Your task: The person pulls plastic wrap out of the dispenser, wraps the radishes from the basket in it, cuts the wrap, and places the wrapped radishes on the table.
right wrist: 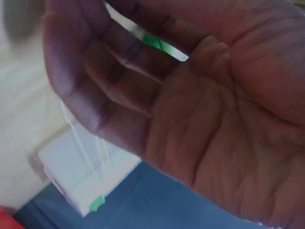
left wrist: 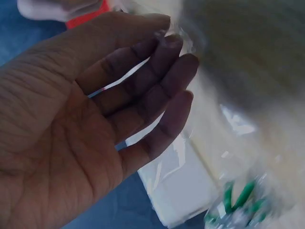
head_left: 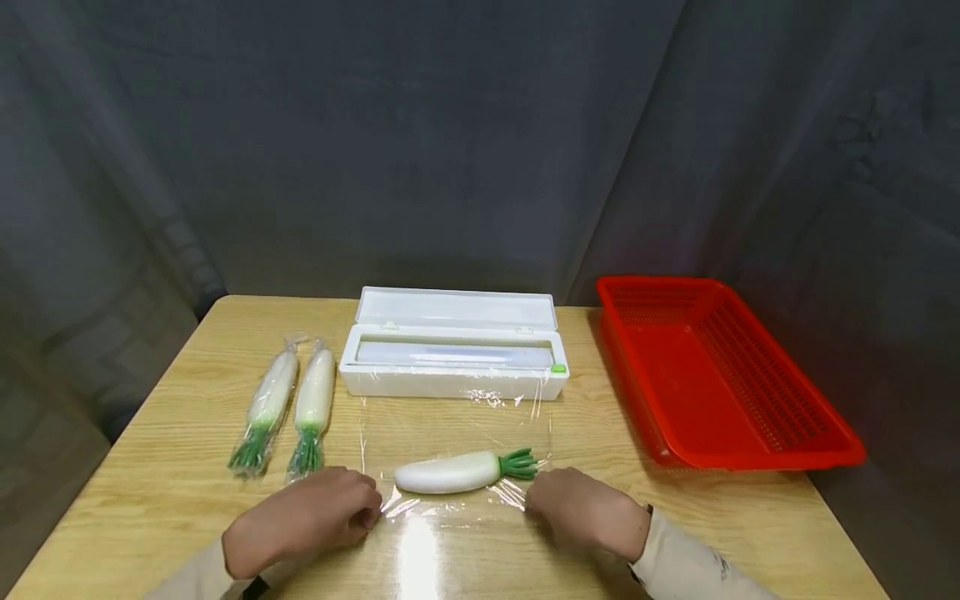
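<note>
A white radish (head_left: 447, 473) with green stalks lies crosswise on a sheet of clear cling film (head_left: 442, 429). The sheet stretches toward me from a white cling film box (head_left: 457, 383), whose lid (head_left: 457, 308) stands up behind the roll (head_left: 450, 355). My left hand (head_left: 311, 512) is at the sheet's near left corner; in the left wrist view, thumb and index finger pinch bunched film (left wrist: 238, 119). Beyond the radish's stalks, my right hand (head_left: 588, 508) holds the near right corner with curled fingers. Taut film strands (right wrist: 81, 138) run from it in the right wrist view.
Two film-wrapped radishes (head_left: 273, 387) lie side by side on the left of the wooden table (head_left: 180, 417). On the right stands a red plastic basket (head_left: 645, 375). Dark grey curtains (head_left: 420, 150) hang behind the table.
</note>
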The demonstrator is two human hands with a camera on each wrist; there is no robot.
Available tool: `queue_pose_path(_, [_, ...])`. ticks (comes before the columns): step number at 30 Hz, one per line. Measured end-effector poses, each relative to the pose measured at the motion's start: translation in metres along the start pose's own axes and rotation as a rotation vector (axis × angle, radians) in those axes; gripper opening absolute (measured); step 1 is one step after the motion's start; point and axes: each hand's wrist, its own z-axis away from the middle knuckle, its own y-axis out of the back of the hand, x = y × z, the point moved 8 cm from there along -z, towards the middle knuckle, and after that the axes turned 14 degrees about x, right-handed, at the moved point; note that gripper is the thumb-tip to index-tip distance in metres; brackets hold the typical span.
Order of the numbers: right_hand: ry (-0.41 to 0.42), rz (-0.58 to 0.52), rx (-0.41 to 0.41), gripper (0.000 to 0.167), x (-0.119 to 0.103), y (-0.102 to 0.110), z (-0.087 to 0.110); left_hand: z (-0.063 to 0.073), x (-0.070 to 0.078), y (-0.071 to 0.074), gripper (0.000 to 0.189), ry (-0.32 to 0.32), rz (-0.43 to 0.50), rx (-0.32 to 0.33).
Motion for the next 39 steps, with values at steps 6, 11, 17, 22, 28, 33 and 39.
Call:
queue_pose_path(6, [-0.028, -0.104, 0.037, 0.037, 0.012, 0.03, -0.003, -0.006, -0.005, 0.026, 0.027, 0.023, 0.066, 0.023])
queue_pose_path(11, [-0.053, -0.15, 0.014, 0.034, 0.024, 0.044, -0.009, -0.013, -0.013, 0.037, 0.021, 0.065, 0.126, 0.016])
queue_pose_path(17, [-0.053, -0.215, 0.036, 0.034, 0.037, 0.048, -0.022, -0.022, -0.027, 0.045, 0.021, 0.087, 0.165, 0.037])
queue_pose_path(22, [-0.133, -0.22, 0.052, 0.034, 0.055, 0.036, -0.031, -0.028, -0.043, 0.042, 0.02, 0.11, 0.157, 0.063])
queue_pose_path(28, [-0.2, -0.236, 0.105, 0.03, 0.07, 0.011, -0.038, -0.029, -0.056, 0.029, 0.023, 0.102, 0.098, 0.073])
queue_pose_path(33, [-0.24, -0.274, 0.134, 0.027, 0.073, -0.001, -0.036, -0.028, -0.055, 0.02, 0.027, 0.05, 0.057, 0.105])
queue_pose_path(39, [-0.351, -0.256, 0.257, 0.025, 0.081, 0.013, -0.038, -0.03, -0.053, 0.026, 0.028, 0.027, 0.045, 0.145])
